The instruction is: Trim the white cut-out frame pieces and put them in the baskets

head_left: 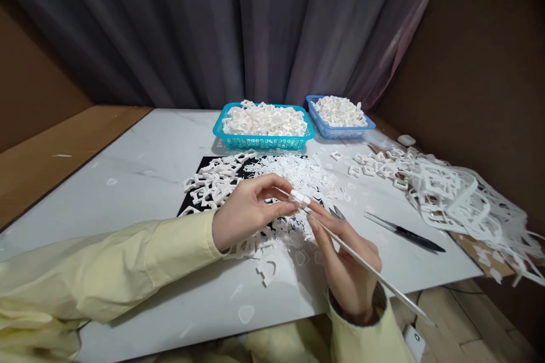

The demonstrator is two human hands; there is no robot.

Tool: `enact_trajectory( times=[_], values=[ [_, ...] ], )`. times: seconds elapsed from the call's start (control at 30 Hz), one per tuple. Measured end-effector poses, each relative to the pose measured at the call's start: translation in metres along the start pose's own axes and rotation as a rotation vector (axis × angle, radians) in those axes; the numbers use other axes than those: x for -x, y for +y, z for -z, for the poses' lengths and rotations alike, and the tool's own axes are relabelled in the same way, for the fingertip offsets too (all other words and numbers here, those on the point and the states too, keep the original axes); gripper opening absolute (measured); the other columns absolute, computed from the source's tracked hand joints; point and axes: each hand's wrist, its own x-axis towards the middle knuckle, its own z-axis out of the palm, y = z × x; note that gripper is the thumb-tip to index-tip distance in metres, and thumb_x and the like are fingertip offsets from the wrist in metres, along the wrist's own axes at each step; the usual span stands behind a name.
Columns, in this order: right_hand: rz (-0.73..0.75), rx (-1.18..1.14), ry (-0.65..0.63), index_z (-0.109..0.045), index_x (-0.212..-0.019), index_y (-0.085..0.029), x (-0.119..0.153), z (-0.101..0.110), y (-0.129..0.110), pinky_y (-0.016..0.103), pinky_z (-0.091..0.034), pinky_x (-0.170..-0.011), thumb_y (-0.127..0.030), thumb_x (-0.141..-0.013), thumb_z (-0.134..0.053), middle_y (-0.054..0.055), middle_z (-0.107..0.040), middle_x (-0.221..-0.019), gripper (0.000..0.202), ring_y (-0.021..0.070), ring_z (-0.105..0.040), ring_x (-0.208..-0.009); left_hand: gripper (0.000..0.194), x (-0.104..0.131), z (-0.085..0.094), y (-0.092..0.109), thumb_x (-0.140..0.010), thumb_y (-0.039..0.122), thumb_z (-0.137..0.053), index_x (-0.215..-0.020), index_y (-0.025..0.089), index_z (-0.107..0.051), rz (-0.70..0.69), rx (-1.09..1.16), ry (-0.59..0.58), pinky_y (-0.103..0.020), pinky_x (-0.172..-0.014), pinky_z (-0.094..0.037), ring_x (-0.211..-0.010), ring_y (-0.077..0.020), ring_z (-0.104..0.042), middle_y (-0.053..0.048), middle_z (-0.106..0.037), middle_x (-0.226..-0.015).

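Note:
My left hand (pixel 251 207) pinches a small white plastic part (pixel 300 198) between thumb and fingertips, above the middle of the table. My right hand (pixel 347 255) is closed around a long, thin, light-coloured stick-like tool (pixel 374 272). Its front end meets or nearly meets the white part, and its back end sticks out past my right wrist. Beneath both hands lies a heap of thin white scraps (pixel 293 173), partly on a black mat (pixel 208 165). More white plastic parts (pixel 213 181) are piled on the mat's left side.
A teal basket (pixel 268 142) and a blue basket (pixel 340 133), both full of white parts, stand at the back. Black-handled tweezers (pixel 409 233) lie at right; dark metal tips (pixel 338 213) show behind my right hand. White plastic frames (pixel 460 198) are tangled at the right edge.

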Motion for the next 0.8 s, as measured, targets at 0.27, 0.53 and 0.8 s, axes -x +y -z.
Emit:
enact_trajectory(
  times=[0.27,0.53,0.8],
  values=[
    [0.006,-0.052,-0.083,-0.064,-0.093,-0.021,0.002,0.001,0.002,0.034,-0.052,-0.090,-0.004,-0.080,-0.057,0.004,-0.068,-0.107,0.023,0.0200,-0.063,-0.102,0.020,-0.007,0.010,0.017,-0.074,0.032,-0.066,-0.076,0.014,-0.057,0.165,-0.122,-0.236,-0.024,-0.067,-0.047,-0.072,-0.0142,-0.062,-0.002,-0.064,-0.073],
    [-0.053,-0.156,-0.166,-0.063,-0.090,-0.020,0.002,0.005,0.001,0.035,-0.051,-0.090,-0.006,-0.082,-0.056,0.005,-0.067,-0.109,0.018,0.0200,-0.062,-0.105,0.028,-0.012,0.017,0.013,-0.068,0.033,-0.072,-0.071,0.017,-0.050,0.466,0.195,-0.398,-0.029,-0.067,-0.051,-0.067,-0.0157,-0.066,0.001,-0.064,-0.063],
    [-0.012,-0.143,-0.167,-0.064,-0.095,-0.020,0.002,0.004,0.002,0.038,-0.051,-0.090,-0.003,-0.081,-0.056,0.007,-0.067,-0.108,0.023,0.0206,-0.061,-0.104,0.021,-0.014,0.018,0.007,-0.070,0.023,-0.073,-0.072,0.012,-0.055,0.554,0.393,-0.421,-0.019,-0.063,-0.050,-0.066,-0.0096,-0.064,-0.001,-0.065,-0.069]
  ],
)
